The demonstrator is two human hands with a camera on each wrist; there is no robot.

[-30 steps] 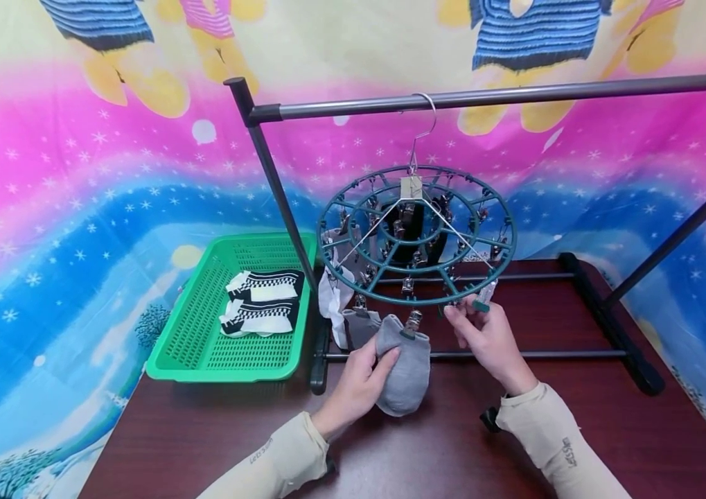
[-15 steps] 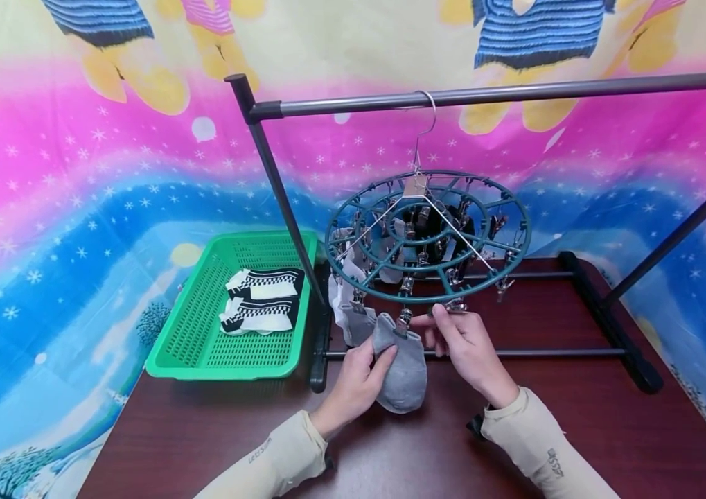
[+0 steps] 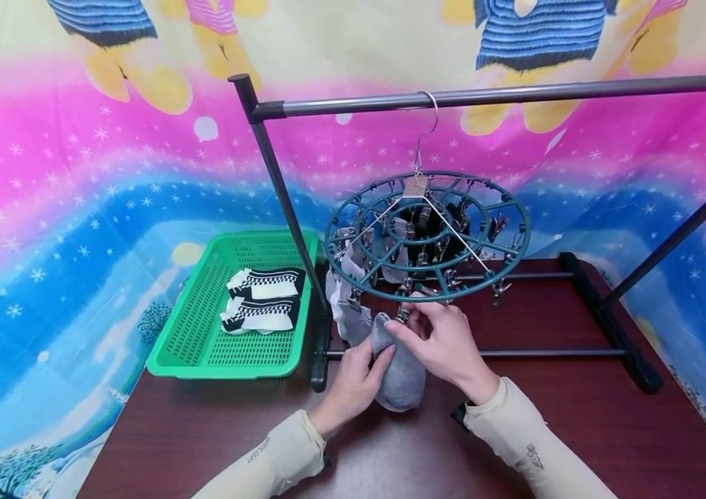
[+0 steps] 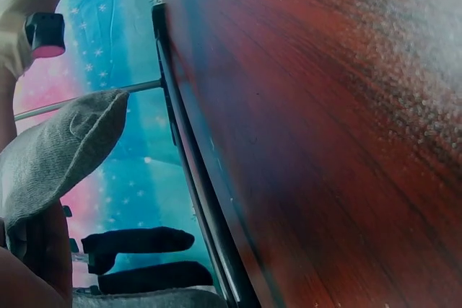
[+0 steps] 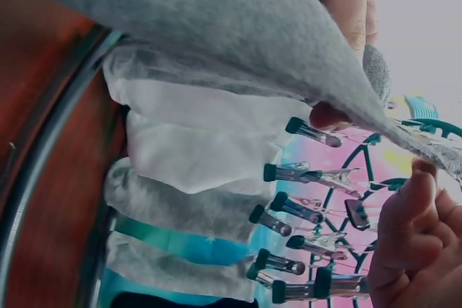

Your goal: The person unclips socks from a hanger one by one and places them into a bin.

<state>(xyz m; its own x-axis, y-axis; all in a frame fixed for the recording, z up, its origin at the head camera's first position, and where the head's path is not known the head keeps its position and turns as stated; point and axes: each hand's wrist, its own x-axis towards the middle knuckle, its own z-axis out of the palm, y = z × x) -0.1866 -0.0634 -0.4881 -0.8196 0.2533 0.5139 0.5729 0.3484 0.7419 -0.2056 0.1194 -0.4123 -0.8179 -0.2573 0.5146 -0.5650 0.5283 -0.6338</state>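
The left hand (image 3: 353, 379) is placed at nine o'clock of the grey sock (image 3: 404, 388), whose cuff is pinched. The right hand (image 3: 450, 345) is set at two o'clock, fingers bent beside the clip (image 3: 403, 313); whether anything is gripped cannot be told. The sock is plain, toe down, at six o'clock below the round rack (image 3: 415, 186). Hung white and grey socks (image 5: 198, 142), largely hidden from the head camera, are shown by the right wrist view.

There's the right hand (image 3: 446, 341) across the top of the grey sock (image 3: 401, 388), hiding just what it touches. Black socks (image 3: 435, 225) sit half lost behind the round hanger (image 3: 362, 283). Right-sleeve lettering (image 3: 532, 456) blurs past reading. The top bar (image 3: 515, 93) runs off the right edge, and the left wrist view crops the left hand (image 4: 29, 279).
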